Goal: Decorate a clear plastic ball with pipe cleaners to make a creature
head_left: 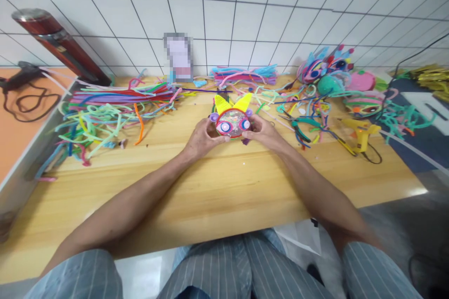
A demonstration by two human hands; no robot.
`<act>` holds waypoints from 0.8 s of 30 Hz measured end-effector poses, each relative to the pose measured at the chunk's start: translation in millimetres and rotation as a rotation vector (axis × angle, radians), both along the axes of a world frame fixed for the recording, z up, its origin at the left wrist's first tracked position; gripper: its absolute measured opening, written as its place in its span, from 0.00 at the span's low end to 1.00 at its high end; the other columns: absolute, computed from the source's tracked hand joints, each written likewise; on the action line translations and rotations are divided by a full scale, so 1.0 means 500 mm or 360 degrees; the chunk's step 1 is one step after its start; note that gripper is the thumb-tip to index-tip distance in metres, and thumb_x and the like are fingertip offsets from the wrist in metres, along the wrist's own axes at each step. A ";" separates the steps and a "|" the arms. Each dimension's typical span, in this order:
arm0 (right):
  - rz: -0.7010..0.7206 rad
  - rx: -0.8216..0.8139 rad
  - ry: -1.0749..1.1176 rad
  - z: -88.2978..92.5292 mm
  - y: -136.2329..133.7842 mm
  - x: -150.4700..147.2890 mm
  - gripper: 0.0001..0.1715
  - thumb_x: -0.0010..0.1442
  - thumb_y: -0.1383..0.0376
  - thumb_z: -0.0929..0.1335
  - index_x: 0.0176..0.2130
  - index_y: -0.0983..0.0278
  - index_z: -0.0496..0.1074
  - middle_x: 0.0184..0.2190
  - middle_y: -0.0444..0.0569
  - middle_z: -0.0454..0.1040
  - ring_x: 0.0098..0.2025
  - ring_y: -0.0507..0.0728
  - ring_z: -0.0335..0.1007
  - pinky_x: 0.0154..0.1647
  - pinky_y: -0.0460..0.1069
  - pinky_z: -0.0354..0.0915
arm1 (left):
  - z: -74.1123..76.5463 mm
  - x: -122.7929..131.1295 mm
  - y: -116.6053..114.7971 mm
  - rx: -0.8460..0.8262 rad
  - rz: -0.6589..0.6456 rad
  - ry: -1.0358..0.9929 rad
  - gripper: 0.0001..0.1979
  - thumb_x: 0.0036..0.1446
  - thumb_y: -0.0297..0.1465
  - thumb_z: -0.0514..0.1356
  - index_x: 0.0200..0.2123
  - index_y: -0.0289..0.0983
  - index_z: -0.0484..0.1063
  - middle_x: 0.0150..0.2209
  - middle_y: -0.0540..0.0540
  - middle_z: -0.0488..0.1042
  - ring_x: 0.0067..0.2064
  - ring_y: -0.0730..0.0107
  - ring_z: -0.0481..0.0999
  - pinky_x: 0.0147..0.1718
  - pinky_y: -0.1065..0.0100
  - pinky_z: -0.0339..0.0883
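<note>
Between my hands is a round pipe-cleaner craft mask (233, 123) with yellow pointed ears, purple curls at the sides and two large ringed eyes. My left hand (205, 137) grips its left side, thumb along the lower front edge. On the opposite side my right hand (262, 133) holds it the same way, thumb near the bottom. The fingers behind the mask are mostly hidden. It is held above the wooden table (224, 187), facing me.
Loose pipe cleaners (101, 121) and bundles lie at the left. On the right are pliers (305, 122), a yellow glue gun (361, 133) with a cord, and finished colourful crafts (326, 67). A phone (179, 56) leans on the tiled wall; a red flask-like cylinder (63, 46) stands left.
</note>
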State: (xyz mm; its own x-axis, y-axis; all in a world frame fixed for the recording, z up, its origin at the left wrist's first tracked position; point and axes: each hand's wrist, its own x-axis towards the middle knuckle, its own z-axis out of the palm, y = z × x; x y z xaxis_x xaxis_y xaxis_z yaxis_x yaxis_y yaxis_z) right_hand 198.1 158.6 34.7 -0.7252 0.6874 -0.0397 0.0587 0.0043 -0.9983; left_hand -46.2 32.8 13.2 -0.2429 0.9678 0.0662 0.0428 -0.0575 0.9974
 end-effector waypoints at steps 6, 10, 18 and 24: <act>-0.0071 0.0026 -0.0079 -0.004 0.000 0.000 0.33 0.52 0.48 0.87 0.49 0.58 0.78 0.31 0.39 0.78 0.24 0.50 0.70 0.19 0.46 0.73 | 0.039 -0.041 -0.019 0.0201 0.0541 0.0589 0.24 0.60 0.54 0.76 0.40 0.42 0.76 0.42 0.46 0.77 0.46 0.57 0.75 0.53 0.57 0.69; -0.0097 0.0041 -0.0071 -0.010 -0.001 -0.006 0.33 0.50 0.49 0.87 0.48 0.58 0.79 0.35 0.42 0.80 0.28 0.51 0.72 0.18 0.45 0.74 | 0.034 -0.035 -0.007 0.0279 0.0265 0.0384 0.48 0.43 0.52 0.86 0.62 0.43 0.72 0.65 0.39 0.76 0.68 0.46 0.73 0.69 0.54 0.64; -0.0057 0.0077 -0.0079 -0.002 0.005 -0.005 0.35 0.51 0.49 0.87 0.51 0.59 0.79 0.34 0.44 0.82 0.26 0.53 0.73 0.19 0.48 0.72 | 0.000 -0.005 0.018 0.0178 0.0041 0.0227 0.43 0.38 0.48 0.89 0.53 0.41 0.75 0.54 0.43 0.82 0.58 0.52 0.79 0.63 0.56 0.71; -0.0152 0.0472 -0.0061 0.041 0.051 0.011 0.35 0.54 0.49 0.84 0.55 0.61 0.83 0.55 0.54 0.88 0.44 0.61 0.82 0.41 0.54 0.80 | 0.044 -0.020 0.080 0.0227 -0.0038 0.0233 0.44 0.36 0.47 0.90 0.52 0.39 0.76 0.48 0.45 0.82 0.53 0.54 0.81 0.53 0.62 0.75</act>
State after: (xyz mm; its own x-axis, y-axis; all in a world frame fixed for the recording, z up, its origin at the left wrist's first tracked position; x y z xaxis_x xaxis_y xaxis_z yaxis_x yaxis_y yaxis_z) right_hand 203.3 184.2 55.3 -0.6585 0.7381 0.1469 0.1103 0.2878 -0.9513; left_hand -56.3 72.8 35.2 -0.1977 0.9515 0.2358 0.1840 -0.2003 0.9623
